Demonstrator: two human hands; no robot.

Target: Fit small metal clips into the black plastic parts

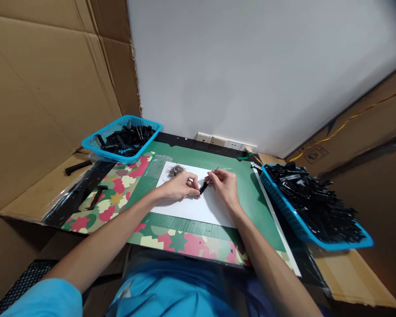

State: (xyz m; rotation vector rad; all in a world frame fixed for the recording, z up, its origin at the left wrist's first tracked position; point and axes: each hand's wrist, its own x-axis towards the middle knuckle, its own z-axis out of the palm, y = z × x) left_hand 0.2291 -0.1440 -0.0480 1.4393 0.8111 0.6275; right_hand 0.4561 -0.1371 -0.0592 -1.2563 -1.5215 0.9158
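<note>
Over a white sheet of paper (191, 209), my left hand (181, 185) pinches one end of a small black plastic part (203, 188). My right hand (225, 187) is closed at the other end of the part, with its fingers around a thin metallic tool that looks like tweezers (217, 168). The tool's lower tip is too small to make out. Just behind my left hand lies a heap of tiny dark brown pieces (176, 170), some scattered around it on the paper.
Blue baskets of black plastic parts stand at the back left (107, 155) and at the right (303, 226). A clear plastic bag (157, 166) lies left of the paper. Single black parts rest on the patterned mat (97, 197) and cardboard (78, 167). Wall sockets (218, 140) line the back.
</note>
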